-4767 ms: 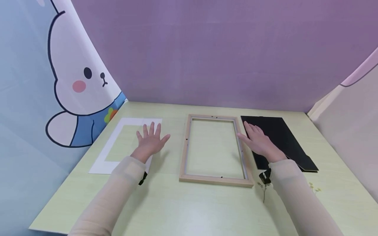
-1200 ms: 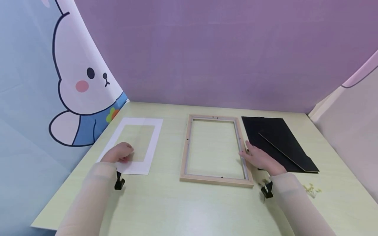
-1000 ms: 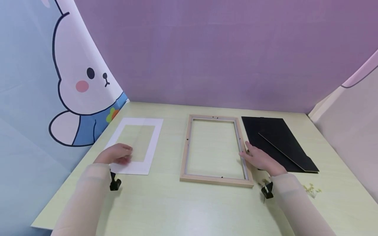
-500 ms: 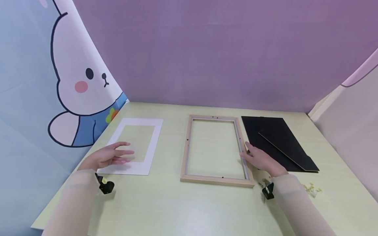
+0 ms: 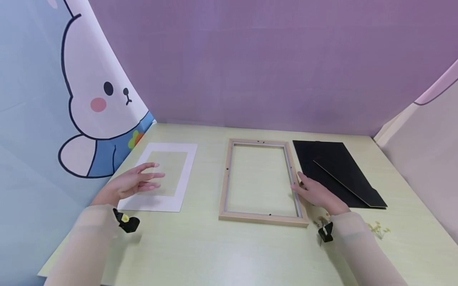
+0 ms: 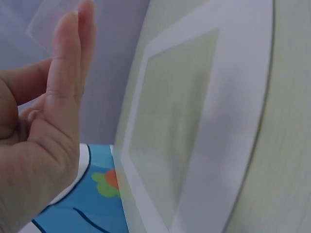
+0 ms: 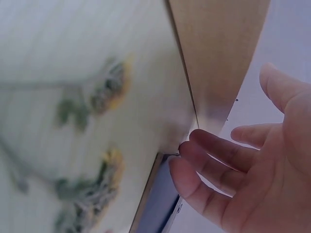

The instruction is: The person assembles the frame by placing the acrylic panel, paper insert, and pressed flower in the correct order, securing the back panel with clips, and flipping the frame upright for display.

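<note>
Purple cloth (image 5: 257,71) backs the pale tabletop (image 5: 179,246), right grip (image 5: 317,195) loose, left grip (image 5: 127,183) unclear.

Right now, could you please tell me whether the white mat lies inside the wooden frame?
No, the white mat lies on the table to the left of the wooden frame.

Clear film (image 6: 43,28) — raised; wooden frame (image 5: 262,219), white mat (image 5: 184,178) — lying flat.

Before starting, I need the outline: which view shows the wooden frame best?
The head view: all four sides of the wooden frame appear, one partly behind the right hand. The right wrist view shows only a close strip; the left wrist view, none.
</note>
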Available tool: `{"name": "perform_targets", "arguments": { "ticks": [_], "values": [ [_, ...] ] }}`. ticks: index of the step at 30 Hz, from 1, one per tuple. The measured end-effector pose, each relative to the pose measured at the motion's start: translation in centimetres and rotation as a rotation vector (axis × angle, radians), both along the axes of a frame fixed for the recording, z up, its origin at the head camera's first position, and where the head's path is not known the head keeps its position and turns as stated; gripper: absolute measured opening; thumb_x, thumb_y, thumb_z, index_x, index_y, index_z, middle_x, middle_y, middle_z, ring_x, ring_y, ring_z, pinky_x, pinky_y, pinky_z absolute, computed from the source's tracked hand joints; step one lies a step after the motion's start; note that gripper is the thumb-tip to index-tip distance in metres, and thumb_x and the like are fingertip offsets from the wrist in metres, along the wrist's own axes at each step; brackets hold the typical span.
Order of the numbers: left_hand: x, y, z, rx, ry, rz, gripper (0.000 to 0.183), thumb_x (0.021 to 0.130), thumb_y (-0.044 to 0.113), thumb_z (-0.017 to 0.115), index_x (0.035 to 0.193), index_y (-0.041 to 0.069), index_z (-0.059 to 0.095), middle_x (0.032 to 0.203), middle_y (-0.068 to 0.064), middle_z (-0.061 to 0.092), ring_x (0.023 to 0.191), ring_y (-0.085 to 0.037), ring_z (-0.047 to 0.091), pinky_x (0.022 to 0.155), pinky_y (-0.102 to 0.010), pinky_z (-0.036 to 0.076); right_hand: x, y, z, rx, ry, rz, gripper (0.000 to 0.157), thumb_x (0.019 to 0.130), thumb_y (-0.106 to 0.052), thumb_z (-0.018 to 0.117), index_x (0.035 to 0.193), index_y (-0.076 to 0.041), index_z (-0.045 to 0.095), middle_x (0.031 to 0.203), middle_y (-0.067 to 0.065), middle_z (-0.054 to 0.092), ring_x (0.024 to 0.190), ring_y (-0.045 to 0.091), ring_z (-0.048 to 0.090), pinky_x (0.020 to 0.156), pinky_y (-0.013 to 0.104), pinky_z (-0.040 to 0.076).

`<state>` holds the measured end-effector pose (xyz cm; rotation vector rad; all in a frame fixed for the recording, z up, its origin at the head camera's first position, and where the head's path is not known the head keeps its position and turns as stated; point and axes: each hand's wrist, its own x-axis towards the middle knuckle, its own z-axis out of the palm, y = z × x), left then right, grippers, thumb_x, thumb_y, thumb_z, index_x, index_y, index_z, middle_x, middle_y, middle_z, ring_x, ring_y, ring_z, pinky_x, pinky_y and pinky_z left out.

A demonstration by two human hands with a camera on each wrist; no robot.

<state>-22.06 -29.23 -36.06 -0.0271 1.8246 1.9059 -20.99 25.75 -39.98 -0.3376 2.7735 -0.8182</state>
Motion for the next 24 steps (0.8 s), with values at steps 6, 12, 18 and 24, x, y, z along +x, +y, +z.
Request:
{"name": "perform_targets", "arguments": {
  "ticks": [6, 12, 18, 24],
  "values": [
    [-0.5, 2.5, 0.7, -0.034, 0.036, -0.036, 0.054, 0.099, 0.01, 0.04, 0.145, 0.007, 0.01, 0.109, 0.001, 0.064, 0.099, -0.032, 0.06, 0.082, -0.032, 0.047, 0.2, 0.3, 0.2, -0.003, 0.009, -0.003, 0.072, 0.098, -0.039, 0.04, 0.143, 0.009, 0.009, 0.142, 0.033, 0.019, 0.13, 0.046, 0.018, 0.101, 0.057, 0.019],
    [-1.1, 4.4, 0.8, -0.031, 0.054, -0.076, 0.055, 0.099, 0.011, 0.041, 0.145, 0.005, 0.01, 0.117, -0.003, 0.06, 0.095, -0.029, 0.063, 0.08, -0.032, 0.049, 0.7, 0.8, 0.4, -0.016, 0.03, 0.004, 0.073, 0.097, -0.039, 0.041, 0.143, 0.008, 0.009, 0.141, 0.033, 0.022, 0.128, 0.046, 0.022, 0.1, 0.058, 0.021],
    [-1.4, 5.8, 0.7, -0.032, 0.051, -0.086, 0.056, 0.099, 0.01, 0.041, 0.145, 0.005, 0.01, 0.122, -0.008, 0.058, 0.096, -0.03, 0.062, 0.079, -0.031, 0.049, 1.2, 1.1, 0.8, -0.021, 0.041, -0.001, 0.074, 0.097, -0.04, 0.041, 0.143, 0.008, 0.008, 0.138, 0.034, 0.028, 0.125, 0.046, 0.029, 0.097, 0.057, 0.027],
    [-1.7, 7.4, 0.5, -0.019, 0.07, -0.095, 0.054, 0.099, 0.009, 0.04, 0.145, 0.005, 0.012, 0.123, -0.009, 0.057, 0.093, -0.028, 0.063, 0.079, -0.031, 0.049, 1.5, 1.2, 1.1, -0.006, 0.064, -0.021, 0.074, 0.097, -0.04, 0.042, 0.144, 0.008, 0.01, 0.132, 0.033, 0.038, 0.119, 0.044, 0.038, 0.094, 0.056, 0.032]
  ]
}}
